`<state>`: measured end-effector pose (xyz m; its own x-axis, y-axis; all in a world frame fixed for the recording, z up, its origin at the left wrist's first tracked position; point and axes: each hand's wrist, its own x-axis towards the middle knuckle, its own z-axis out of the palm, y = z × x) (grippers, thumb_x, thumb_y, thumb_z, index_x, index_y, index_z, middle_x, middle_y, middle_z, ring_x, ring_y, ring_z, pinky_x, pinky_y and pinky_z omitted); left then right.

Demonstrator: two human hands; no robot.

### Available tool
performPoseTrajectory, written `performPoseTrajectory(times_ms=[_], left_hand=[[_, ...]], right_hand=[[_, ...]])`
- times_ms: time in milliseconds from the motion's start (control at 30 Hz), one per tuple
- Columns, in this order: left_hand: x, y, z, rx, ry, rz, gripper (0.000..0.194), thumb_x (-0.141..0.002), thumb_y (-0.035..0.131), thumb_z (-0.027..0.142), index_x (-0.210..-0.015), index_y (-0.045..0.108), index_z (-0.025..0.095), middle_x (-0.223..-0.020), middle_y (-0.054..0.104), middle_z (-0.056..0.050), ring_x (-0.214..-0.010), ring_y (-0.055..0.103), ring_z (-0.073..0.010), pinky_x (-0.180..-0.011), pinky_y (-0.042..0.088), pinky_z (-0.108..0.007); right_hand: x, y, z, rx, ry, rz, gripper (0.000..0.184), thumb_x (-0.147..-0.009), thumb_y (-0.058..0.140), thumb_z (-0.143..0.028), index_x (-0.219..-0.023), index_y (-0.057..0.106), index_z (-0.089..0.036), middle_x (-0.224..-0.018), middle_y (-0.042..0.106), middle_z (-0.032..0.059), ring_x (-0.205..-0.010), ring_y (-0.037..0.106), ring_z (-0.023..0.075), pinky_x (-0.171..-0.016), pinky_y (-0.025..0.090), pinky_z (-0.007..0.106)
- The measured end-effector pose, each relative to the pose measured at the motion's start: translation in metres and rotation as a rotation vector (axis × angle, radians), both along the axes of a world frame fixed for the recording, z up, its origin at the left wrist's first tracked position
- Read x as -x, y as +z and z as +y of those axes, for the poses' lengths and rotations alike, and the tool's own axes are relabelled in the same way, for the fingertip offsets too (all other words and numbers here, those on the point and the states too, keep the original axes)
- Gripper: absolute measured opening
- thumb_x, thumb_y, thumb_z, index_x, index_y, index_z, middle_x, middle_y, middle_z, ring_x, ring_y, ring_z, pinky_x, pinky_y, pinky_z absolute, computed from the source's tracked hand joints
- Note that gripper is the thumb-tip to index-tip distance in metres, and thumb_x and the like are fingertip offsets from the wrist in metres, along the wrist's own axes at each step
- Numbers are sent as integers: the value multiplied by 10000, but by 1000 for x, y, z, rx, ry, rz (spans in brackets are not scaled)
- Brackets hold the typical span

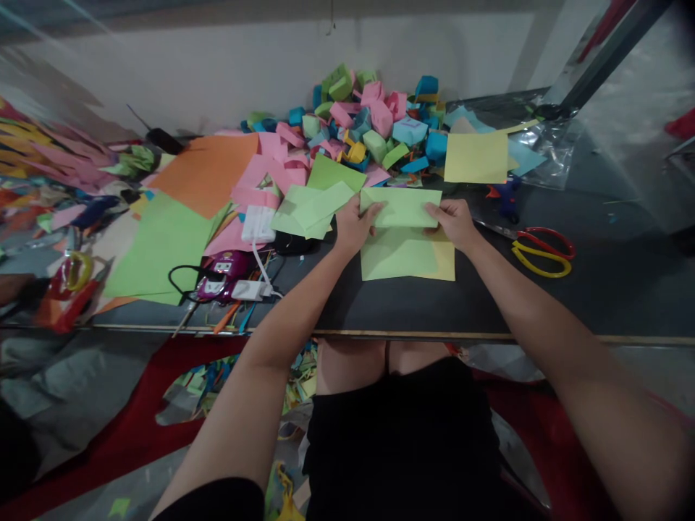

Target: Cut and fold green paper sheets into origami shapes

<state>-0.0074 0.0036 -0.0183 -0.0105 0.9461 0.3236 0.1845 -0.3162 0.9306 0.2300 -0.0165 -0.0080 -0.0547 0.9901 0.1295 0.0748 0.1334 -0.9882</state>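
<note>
Between my two hands a light green paper strip [405, 208] is held up, wider than it is tall. My left hand [355, 226] pinches its left end, thumb on the front. At the other end my right hand [453, 223] grips it the same way. Below the strip lie pale green paper [394, 257] and a yellow sheet [445, 260], partly overlapping on the dark table. More light green pieces [309, 210] rest just left of my left hand. Scissors [543, 250] with red and yellow handles lie right of my right hand.
A heap of folded colored paper pieces [374, 119] stands against the wall. Large orange [209, 170] and green [163, 246] sheets lie left, beside a purple device [225, 275] and a white charger [250, 290]. Another person's hand [16, 288] is at far left, near other scissors [79, 271].
</note>
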Motion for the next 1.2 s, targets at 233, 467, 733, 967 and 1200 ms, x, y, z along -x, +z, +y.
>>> performPoseTrajectory(times_ms=[233, 467, 733, 967, 1200], left_hand=[[6, 6, -1, 13, -96, -83, 643, -733, 892, 575, -1224, 641, 245, -574, 537, 81, -457, 562, -94, -476, 379, -193], [-2, 12, -10, 116, -315, -171, 942, -610, 1004, 434, -1430, 564, 283, -666, 638, 29, -618, 703, -195, -608, 546, -276], [-11, 11, -14, 203, -240, -291, 951, -748, 892, 534, -1548, 452, 267, -794, 741, -16, -493, 618, -126, -525, 551, -270], [-35, -3, -17, 191, -239, -312, 471, -764, 868, 520, -1103, 760, 211, -957, 794, -66, -791, 731, -162, -693, 626, -285], [-36, -9, -13, 140, -136, -248, 275, -759, 879, 431, -857, 785, 192, -780, 760, -21, -651, 652, -95, -619, 546, -221]], right_hand=[[-18, 15, 3, 34, 20, -22, 627, -704, 734, -826, -842, 769, -216, -692, 697, 28, -608, 659, 170, -564, 562, 312], [-27, 39, -9, 362, 316, -29, 626, -761, 692, -812, -745, 763, -190, -671, 738, 72, -597, 679, 193, -543, 546, 309], [-2, 31, -22, 365, 355, -96, 391, -585, 974, -494, -691, 763, -183, -642, 737, 50, -514, 642, 172, -462, 512, 288], [8, 10, -13, -40, -68, 6, 431, -693, 878, -620, -700, 772, -203, -694, 744, 28, -613, 673, 166, -534, 553, 291], [8, 10, -15, -69, -124, 36, 450, -620, 925, -577, -843, 823, -200, -829, 805, 53, -786, 764, 240, -688, 647, 368]])
